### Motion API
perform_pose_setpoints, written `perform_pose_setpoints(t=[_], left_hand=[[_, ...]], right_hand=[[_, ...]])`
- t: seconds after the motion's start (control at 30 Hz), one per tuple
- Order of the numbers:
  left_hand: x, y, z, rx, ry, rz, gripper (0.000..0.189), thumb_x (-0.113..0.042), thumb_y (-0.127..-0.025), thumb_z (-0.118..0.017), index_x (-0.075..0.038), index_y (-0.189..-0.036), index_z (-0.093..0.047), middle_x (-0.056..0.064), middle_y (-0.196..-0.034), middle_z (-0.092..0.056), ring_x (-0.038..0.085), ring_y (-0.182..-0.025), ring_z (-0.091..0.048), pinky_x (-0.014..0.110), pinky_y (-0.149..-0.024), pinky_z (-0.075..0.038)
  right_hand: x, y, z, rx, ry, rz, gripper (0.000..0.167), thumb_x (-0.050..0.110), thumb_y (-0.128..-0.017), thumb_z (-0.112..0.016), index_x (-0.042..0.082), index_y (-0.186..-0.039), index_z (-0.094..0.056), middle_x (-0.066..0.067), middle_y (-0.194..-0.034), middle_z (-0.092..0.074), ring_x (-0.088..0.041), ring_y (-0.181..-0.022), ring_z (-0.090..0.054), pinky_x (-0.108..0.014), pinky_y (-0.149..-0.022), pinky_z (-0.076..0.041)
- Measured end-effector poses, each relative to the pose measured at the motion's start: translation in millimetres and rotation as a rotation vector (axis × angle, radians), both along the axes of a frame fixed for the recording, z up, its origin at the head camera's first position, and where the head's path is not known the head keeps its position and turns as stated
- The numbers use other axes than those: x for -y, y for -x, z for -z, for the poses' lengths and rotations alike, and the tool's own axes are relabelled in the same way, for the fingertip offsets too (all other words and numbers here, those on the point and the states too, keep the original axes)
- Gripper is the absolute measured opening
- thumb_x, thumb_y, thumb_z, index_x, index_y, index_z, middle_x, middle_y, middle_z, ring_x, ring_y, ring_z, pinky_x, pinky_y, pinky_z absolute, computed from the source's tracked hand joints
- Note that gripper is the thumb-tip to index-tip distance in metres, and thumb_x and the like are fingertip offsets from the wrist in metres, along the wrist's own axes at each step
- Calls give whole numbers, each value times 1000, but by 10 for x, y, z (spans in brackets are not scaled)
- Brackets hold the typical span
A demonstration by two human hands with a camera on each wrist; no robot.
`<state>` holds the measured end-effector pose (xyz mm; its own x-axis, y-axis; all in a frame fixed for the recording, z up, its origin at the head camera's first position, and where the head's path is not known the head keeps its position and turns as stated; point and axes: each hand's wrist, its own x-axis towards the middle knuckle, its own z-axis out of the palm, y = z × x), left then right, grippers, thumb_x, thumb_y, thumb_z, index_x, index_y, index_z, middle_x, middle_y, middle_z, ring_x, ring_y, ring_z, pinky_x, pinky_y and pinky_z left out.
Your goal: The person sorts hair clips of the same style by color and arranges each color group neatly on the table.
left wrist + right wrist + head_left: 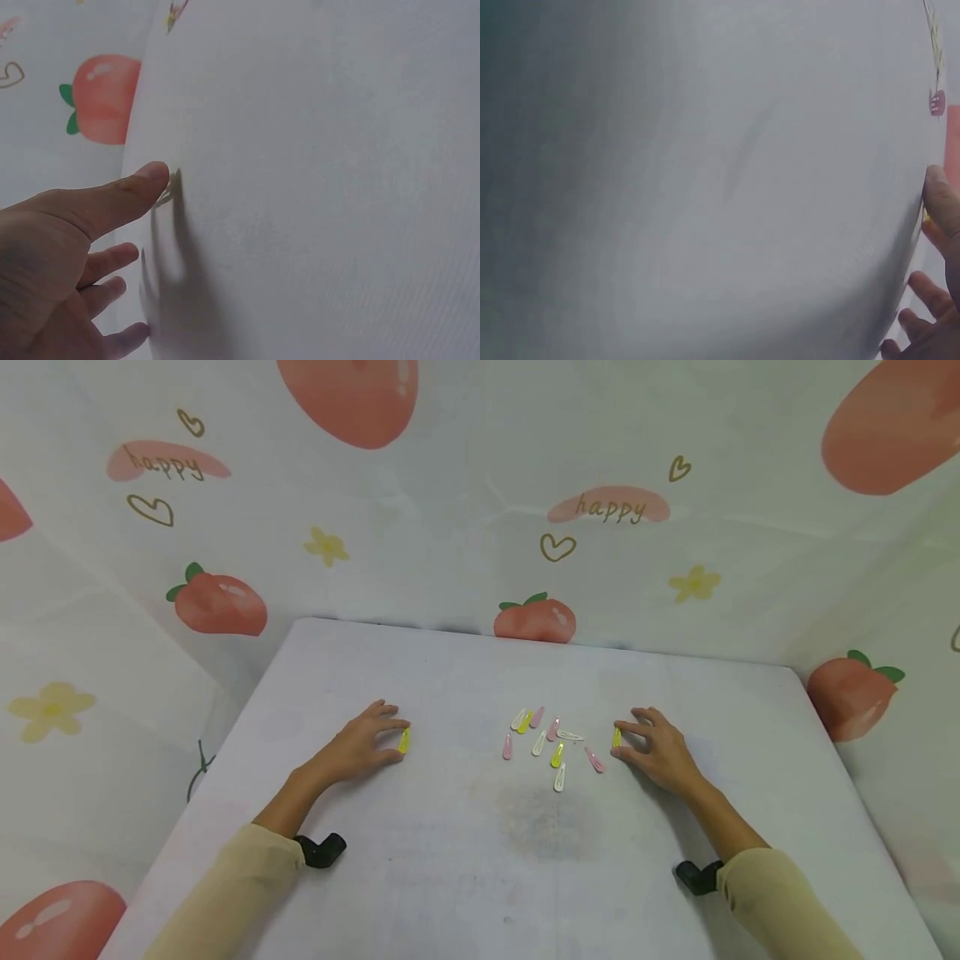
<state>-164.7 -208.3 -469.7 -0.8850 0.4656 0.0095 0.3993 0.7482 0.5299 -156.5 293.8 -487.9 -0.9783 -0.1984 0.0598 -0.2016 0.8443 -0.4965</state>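
Note:
On the left of the white table, my left hand (362, 743) holds a yellow snap hair clip (405, 741) by its two ends, between thumb and forefinger. My right hand (658, 750) pinches another yellow snap hair clip (617, 737) in the same way. Between the hands lie several loose clips: pink ones (595, 760), white ones (559, 777) and yellow ones (557, 756). In the left wrist view the thumb (124, 201) hides that hand's clip. Only a sliver of yellow shows by the fingers (941, 199) in the right wrist view.
The white tabletop (435, 877) reaches back to a hanging cloth (450, 527) printed with peaches, flowers and hearts. A black wrist-camera piece (322, 851) sits at the left cuff, and a similar black piece (698, 877) at the right cuff.

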Motion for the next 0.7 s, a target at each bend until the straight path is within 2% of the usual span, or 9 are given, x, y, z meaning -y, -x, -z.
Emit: perform_pose_setpoints(t=[0.17, 0.33, 0.7], left_hand=[[45, 12, 2, 19, 7, -8, 49, -16, -84, -79, -2, -129, -65, 26, -145, -47, 49, -143, -26, 67, -107, -28], [64, 10, -15, 33, 14, -7, 48, -16, -85, -79, -3, -129, -65, 25, -146, -46, 47, -139, -35, 66, -106, -31], [66, 36, -7, 43, 5, -16, 51, -16, -82, -82, -5, -129, -65, 23, -145, -47, 44, -136, -40, 65, -104, -34]], right_hand=[[8, -4, -13, 2, 10, 4, 53, 23, -81, -83, 0, -126, -67, -30, -143, -44, -53, -139, -29, -71, -106, -25], [5, -8, -10, -7, 11, -5, 53, 23, -81, -83, 0, -126, -67, -30, -142, -45, -53, -137, -32, -72, -104, -26], [13, -10, -21, -19, 7, -10, 53, 23, -81, -83, 0, -126, -67, -31, -141, -45, -54, -135, -35, -72, -103, -28]])
